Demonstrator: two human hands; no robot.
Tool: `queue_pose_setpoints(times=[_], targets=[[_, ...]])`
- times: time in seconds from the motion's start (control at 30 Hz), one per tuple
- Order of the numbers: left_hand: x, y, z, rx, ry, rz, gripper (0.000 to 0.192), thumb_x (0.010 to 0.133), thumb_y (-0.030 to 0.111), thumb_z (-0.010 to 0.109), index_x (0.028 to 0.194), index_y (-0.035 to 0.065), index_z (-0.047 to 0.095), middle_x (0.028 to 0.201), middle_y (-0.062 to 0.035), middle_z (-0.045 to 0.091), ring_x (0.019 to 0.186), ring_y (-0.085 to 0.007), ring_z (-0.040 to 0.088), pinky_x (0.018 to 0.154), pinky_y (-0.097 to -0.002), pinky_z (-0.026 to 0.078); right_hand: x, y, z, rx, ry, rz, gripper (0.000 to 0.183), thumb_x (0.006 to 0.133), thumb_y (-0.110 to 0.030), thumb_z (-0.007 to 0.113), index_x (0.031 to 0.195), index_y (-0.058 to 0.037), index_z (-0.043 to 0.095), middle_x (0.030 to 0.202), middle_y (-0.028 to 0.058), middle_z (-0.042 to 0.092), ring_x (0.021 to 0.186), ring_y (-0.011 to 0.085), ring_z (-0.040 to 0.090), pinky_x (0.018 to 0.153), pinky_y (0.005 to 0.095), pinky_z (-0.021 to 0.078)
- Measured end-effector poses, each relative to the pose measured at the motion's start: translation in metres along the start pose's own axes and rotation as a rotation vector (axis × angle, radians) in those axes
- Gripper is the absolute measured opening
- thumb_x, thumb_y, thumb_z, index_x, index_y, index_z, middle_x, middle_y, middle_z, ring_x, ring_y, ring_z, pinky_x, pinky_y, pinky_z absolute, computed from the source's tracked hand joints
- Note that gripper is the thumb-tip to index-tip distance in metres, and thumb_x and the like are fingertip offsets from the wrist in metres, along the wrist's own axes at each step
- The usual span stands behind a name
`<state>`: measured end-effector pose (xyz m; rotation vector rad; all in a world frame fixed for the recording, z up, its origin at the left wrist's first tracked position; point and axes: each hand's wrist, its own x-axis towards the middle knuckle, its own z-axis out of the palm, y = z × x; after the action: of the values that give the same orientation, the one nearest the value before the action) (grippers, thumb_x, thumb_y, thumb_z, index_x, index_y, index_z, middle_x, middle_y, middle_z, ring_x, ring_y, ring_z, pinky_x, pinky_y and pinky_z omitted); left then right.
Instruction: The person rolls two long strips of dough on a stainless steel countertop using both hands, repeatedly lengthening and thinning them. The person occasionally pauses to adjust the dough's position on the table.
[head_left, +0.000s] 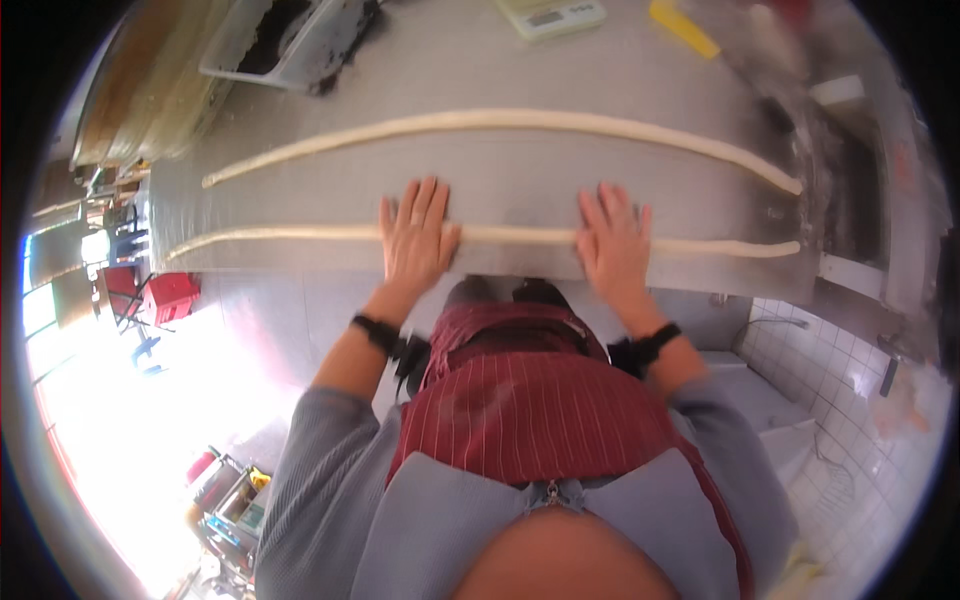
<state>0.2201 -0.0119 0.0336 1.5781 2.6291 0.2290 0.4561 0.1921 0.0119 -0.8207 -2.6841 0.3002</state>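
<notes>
A long thin rope of pale dough (517, 235) lies across the near part of the metal worktop (517, 172). My left hand (418, 232) rests flat on it, left of the middle, palm down with the fingers pointing away from me. Farther right, my right hand (616, 238) presses on the same rope, also palm down with its fingers spread. Beyond both hands a second dough rope (495, 118) stretches across the worktop in a shallow curve, touched by neither hand.
At the back left stands a translucent plastic tub (289, 75) with dark contents. A kitchen scale (555, 16) and a yellow scraper or handle (684, 28) lie at the back. Clear film (161, 97) hangs over something at the left. The worktop's near edge runs just below my hands.
</notes>
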Motion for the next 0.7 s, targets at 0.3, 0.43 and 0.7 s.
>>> queue_pose_setpoints(times=[0.3,0.43,0.7], targets=[[0.025,-0.09,0.01,-0.201,0.269,0.062,0.039,0.105,0.03,0.051,0.137,0.0104,0.059,0.146,-0.0128,0.055,0.143,-0.0328,0.045,0.119,-0.0623,0.025,0.054,-0.044,0.02,0.01,0.116,0.062,0.05,0.104,-0.031,0.052,0.151,-0.0137,0.049,0.155,0.0169,0.046,0.148,0.0372,0.037,0.121,0.0622,0.0215],[-0.011,-0.178,-0.008,-0.176,0.234,0.259,0.037,0.097,0.022,0.066,0.132,0.0112,0.061,0.137,-0.0119,0.06,0.135,-0.0311,0.052,0.117,-0.0554,0.034,0.072,-0.143,0.059,0.064,0.102,-0.028,0.052,0.103,-0.03,0.052,0.152,-0.0143,0.047,0.155,0.0161,0.046,0.148,0.0361,0.037,0.12,0.0627,0.0209],[-0.041,-0.255,-0.022,-0.166,0.278,0.411,0.049,0.084,0.022,0.078,0.13,0.012,0.063,0.124,-0.0072,0.063,0.118,-0.027,0.061,0.109,-0.0494,0.046,0.045,-0.202,0.072,-0.105,0.043,0.165,0.049,0.104,-0.031,0.05,0.15,-0.0137,0.049,0.153,0.0151,0.048,0.145,0.0367,0.04,0.118,0.0644,0.0228]])
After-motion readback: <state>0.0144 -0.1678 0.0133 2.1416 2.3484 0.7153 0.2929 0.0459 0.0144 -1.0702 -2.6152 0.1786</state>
